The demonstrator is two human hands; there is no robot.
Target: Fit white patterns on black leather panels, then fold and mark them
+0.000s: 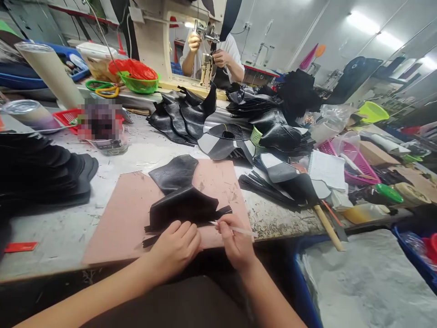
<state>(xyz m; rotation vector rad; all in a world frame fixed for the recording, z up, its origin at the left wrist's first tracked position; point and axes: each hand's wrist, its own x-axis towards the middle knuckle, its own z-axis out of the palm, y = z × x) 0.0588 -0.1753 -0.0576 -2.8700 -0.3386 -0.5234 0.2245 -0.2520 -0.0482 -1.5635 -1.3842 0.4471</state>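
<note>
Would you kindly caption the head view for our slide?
Left hand presses black leather pieces on a pink board; right hand holds a thin white stick.

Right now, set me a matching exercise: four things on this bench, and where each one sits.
Things:
1. left hand
2. right hand
3. green bowl
4. wooden handle

Places:
A. past the table's front edge, right of the board
B. far side, near the sewing machine
C. pinching a thin white stick
D. pressing the black leather piece on the pink board

Pairs: 1-D, 2-C, 3-B, 4-A
</note>
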